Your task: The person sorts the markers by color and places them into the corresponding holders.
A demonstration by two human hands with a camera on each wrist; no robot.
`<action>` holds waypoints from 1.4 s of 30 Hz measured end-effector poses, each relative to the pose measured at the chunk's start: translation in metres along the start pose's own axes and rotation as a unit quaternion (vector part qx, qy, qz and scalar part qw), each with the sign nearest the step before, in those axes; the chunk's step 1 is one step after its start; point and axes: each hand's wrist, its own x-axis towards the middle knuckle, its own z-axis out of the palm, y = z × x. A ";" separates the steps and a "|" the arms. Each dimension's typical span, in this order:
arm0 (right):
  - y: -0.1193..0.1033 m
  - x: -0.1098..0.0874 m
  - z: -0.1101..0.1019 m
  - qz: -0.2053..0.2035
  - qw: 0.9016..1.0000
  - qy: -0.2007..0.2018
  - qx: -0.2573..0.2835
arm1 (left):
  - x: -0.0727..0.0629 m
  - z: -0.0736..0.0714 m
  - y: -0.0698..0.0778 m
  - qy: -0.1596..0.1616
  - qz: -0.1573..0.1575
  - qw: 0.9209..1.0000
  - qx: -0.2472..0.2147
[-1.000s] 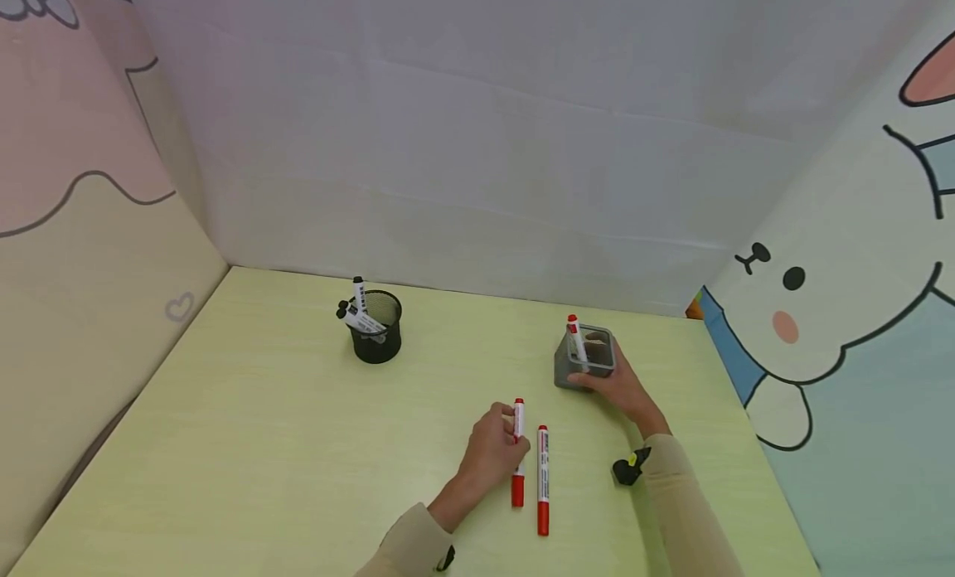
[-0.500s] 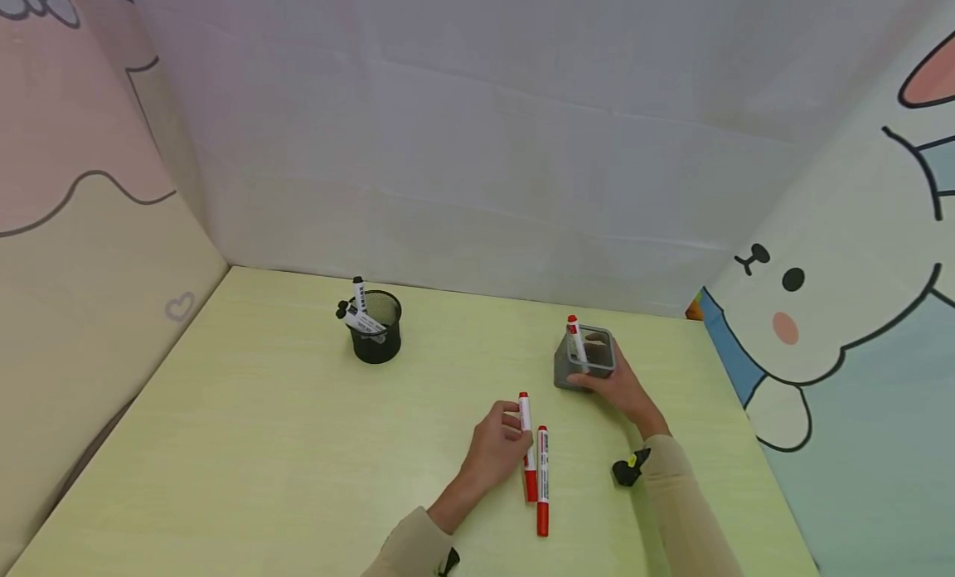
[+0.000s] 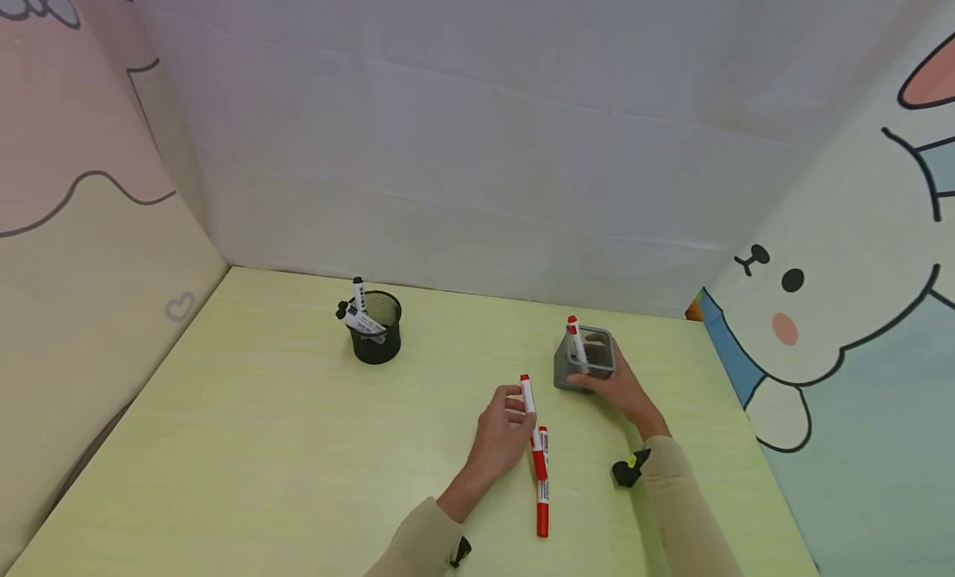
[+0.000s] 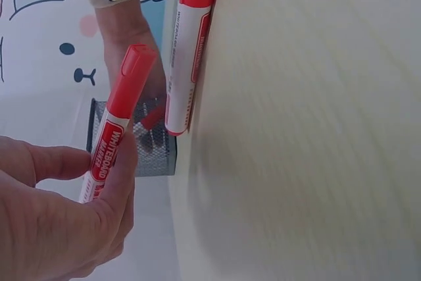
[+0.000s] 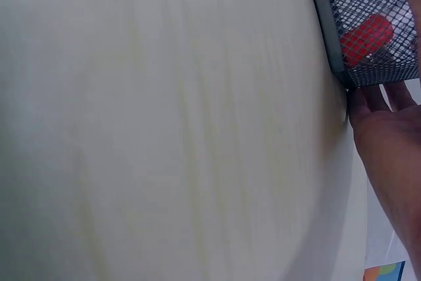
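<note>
Between thumb and fingers, my left hand (image 3: 503,434) pinches a red-capped whiteboard marker (image 4: 106,143), raised off the table in the left wrist view. A second red marker (image 3: 542,511) lies on the table just beneath it and is partly covered by it in the head view. My right hand (image 3: 618,386) grips the square grey mesh pen holder (image 3: 569,376) round its near right side. One red marker (image 3: 576,336) leans inside that holder, its red end showing through the mesh in the right wrist view.
A round black mesh cup (image 3: 376,349) with several black-capped markers (image 3: 360,316) stands at the back left. Cloth with cartoon drawings hangs at both sides, and a plain white cloth (image 3: 477,146) runs behind the pale table (image 3: 298,444).
My left hand has lifted the marker from the table and moved it forward and slightly right, over the second marker. My right hand and the square holder have stayed in place.
</note>
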 end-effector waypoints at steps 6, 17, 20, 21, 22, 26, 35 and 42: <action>0.001 0.000 0.000 0.005 1.000 0.003 0.009 | 0.006 0.004 0.009 0.003 0.026 1.000 -0.008; -0.002 0.000 0.001 0.018 1.000 0.006 0.006 | 0.020 0.006 0.022 0.036 0.052 0.998 -0.017; -0.002 -0.001 0.001 0.015 1.000 0.006 0.004 | 0.023 0.006 0.026 0.039 0.054 0.998 -0.017; -0.003 -0.001 0.001 0.015 1.000 0.007 0.004 | 0.024 0.006 0.027 0.039 0.054 0.998 -0.017; -0.002 -0.001 0.001 0.014 1.000 0.007 0.004 | 0.026 0.007 0.029 0.039 0.055 0.998 -0.016; -0.001 -0.001 0.001 0.008 1.000 0.007 0.011 | 0.030 0.008 0.036 0.044 0.055 0.997 -0.016; 0.001 0.000 0.001 0.000 1.000 0.006 0.003 | 0.040 0.009 0.044 0.064 0.081 0.994 -0.034; -0.002 0.001 0.002 0.010 1.000 0.004 0.017 | 0.050 0.012 0.048 0.085 0.092 0.991 -0.056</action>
